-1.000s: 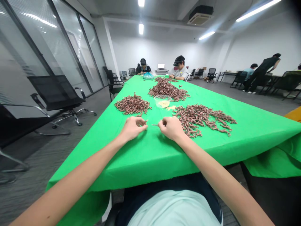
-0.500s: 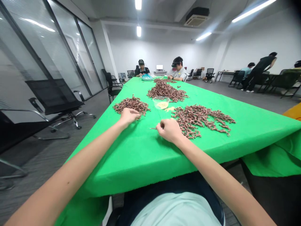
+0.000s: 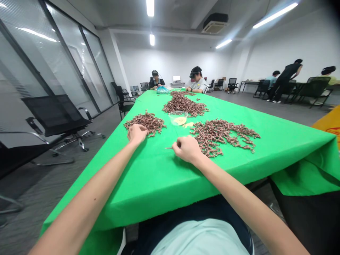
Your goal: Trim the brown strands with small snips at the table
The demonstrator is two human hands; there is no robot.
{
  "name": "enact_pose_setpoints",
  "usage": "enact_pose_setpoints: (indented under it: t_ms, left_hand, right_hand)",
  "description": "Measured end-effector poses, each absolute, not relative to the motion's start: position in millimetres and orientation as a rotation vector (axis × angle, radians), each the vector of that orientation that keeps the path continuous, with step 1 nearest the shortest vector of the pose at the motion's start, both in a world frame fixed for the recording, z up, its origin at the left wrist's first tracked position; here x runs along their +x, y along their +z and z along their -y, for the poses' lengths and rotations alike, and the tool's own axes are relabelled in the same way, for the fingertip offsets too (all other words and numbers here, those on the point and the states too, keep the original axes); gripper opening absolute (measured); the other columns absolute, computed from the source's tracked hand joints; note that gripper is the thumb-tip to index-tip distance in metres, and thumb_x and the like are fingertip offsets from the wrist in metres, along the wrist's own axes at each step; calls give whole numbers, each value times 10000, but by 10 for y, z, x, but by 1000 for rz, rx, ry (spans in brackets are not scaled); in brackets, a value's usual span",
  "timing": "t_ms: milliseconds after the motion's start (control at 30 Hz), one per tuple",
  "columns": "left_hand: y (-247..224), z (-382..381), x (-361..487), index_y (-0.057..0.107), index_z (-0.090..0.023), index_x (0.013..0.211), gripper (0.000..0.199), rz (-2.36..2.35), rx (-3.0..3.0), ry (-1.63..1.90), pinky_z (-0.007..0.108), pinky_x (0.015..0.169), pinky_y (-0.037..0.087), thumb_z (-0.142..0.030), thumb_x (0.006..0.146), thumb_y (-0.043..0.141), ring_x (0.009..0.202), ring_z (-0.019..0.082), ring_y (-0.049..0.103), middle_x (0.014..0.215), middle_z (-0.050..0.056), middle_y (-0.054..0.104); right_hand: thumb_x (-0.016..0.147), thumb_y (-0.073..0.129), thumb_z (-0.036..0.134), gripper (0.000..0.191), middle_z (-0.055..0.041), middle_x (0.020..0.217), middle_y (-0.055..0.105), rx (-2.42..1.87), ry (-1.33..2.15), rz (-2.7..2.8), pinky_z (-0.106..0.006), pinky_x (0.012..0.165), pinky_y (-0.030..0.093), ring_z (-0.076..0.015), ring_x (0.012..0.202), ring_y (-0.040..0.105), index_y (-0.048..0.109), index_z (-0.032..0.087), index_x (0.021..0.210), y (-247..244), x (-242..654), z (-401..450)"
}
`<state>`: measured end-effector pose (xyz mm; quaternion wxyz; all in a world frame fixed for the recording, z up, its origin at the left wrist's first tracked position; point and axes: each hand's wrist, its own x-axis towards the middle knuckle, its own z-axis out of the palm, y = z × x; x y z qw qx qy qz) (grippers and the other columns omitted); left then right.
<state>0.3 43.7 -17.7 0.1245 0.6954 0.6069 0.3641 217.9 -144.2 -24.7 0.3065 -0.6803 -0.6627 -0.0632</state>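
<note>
Big bright office, with a glass wall (image 3: 66,60) down one side and a black office chair (image 3: 57,120) parked beside it. A long table (image 3: 239,159) under bright green cloth runs straight out from the person, and two co-workers (image 3: 196,80) sit at the far end near a blue plastic bag (image 3: 162,90), busy with their own hands.

Spread along the cloth are three heaps of tangled reddish-brown sprigs. What they actually are is too small to tell from here. The far heap (image 3: 184,105) sits mid-table, the right heap (image 3: 212,136) straggles off toward the table's edge, and the left heap (image 3: 145,123) is the one getting attention. Between them stands a clear plastic bowl (image 3: 177,118) holding pale yellow bits (image 3: 180,121), with a little yellow spill (image 3: 188,124) just beside it.

The main change: the left hand (image 3: 136,134) has moved off the open cloth and now sits against the near edge of the left heap, fingers curled over it. Whether that grip has actually picked anything up can't be told. The right hand (image 3: 187,148) rests on bare cloth just beside the right heap — its grip is closed, pinching a thin metallic sliver (image 3: 168,148) that pokes out to the left.
</note>
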Motion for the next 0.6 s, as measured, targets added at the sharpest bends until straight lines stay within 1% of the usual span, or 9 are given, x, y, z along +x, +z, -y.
enact_pose_setpoints:
  t_ms: [67, 167, 267, 333, 367, 467, 600]
  left_hand:
    - [-117, -333, 118, 762, -200, 893, 184, -1865, 2053, 1106, 467, 981, 450, -246, 720, 723, 1090, 351, 638, 1048, 142, 757]
    - [-80, -90, 437, 784, -210, 975, 241, -1725, 2181, 1041, 429, 943, 485, -275, 764, 686, 1031, 326, 683, 1030, 115, 777]
    - [-172, 226, 884, 768, -168, 1064, 326, -1558, 2291, 854, 413, 969, 498, -298, 776, 689, 1047, 319, 693, 1101, 141, 769]
    - [-283, 431, 1181, 747, -147, 1121, 378, -1290, 2415, 785, 426, 1008, 493, -325, 794, 685, 1104, 329, 676, 1179, 155, 745]
    - [-340, 519, 1309, 743, -153, 1122, 374, -1140, 2459, 782, 423, 1022, 492, -307, 786, 689, 1131, 329, 666, 1199, 147, 737]
    - [-466, 689, 1554, 750, -193, 1070, 342, -787, 2491, 769, 389, 988, 522, -215, 733, 701, 1123, 320, 670, 1141, 100, 752]
    - [-489, 738, 1576, 757, -194, 988, 305, -702, 2399, 818, 371, 929, 545, -143, 697, 679, 1054, 316, 692, 1036, 76, 769]
  right_hand:
    - [891, 546, 364, 317, -84, 701, 734, -1807, -169, 1621, -271, 617, 341, -177, 639, 629, 725, 195, 691, -214, 2202, 1448]
    - [889, 524, 345, 323, -54, 646, 696, -1749, -144, 1388, -265, 610, 324, -147, 584, 570, 685, 190, 656, -157, 2285, 1454]
    - [881, 499, 371, 367, -24, 565, 620, -1635, -118, 1242, -274, 582, 293, -132, 536, 478, 595, 191, 575, -126, 2403, 1446]
    - [869, 493, 372, 367, -7, 538, 574, -1562, -105, 1174, -279, 579, 288, -131, 533, 450, 547, 198, 550, -128, 2479, 1431]
    - [864, 498, 378, 371, -1, 524, 552, -1540, -95, 1164, -282, 577, 287, -132, 526, 437, 528, 203, 539, -133, 2512, 1421]
    - [848, 511, 373, 368, 8, 512, 519, -1513, -79, 1141, -289, 573, 280, -131, 512, 419, 498, 211, 518, -150, 2577, 1395]
    - [842, 514, 363, 363, 12, 505, 503, -1510, -59, 1150, -293, 568, 275, -130, 506, 412, 482, 215, 511, -156, 2578, 1384]
